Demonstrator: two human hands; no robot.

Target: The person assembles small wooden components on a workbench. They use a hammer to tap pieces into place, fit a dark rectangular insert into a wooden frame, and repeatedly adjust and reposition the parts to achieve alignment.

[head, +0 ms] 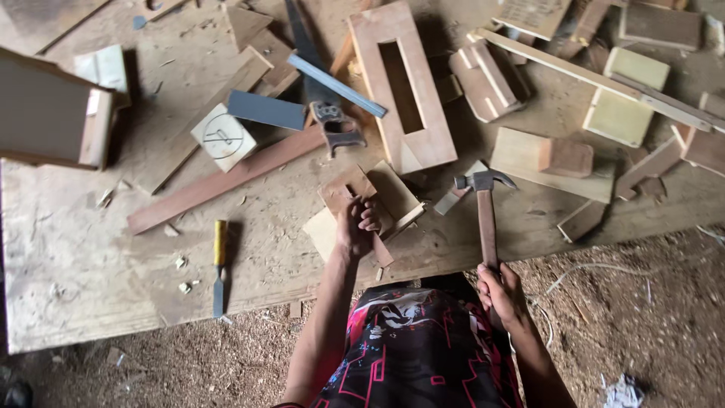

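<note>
I'm looking straight down at the workbench [75, 264], and my left hand [355, 227] is clamped down on a small wooden block [349, 190], fingers curled over its near end, pinning it against a stack of flat offcuts [393, 198] close to the bench's front edge. My right hand [500, 293] is wrapped tight around the wooden handle of a claw hammer [485, 204], whose steel head sits just right of the offcuts, not touching them. That hand hangs past the bench edge, over the sawdust floor [642, 325].

Room to move: a bare stretch of board opens to the left of my left hand, broken only by a yellow-handled chisel [219, 266] lying parallel to my forearm, well apart from it. Beyond the block it gets crowded: a handsaw [332, 121] with its grip pointing at me, a long reddish batten [226, 181] running diagonally, and a slotted wooden frame [404, 87] just behind. To the right, more blocks and strips [563, 159] fill the bench.
</note>
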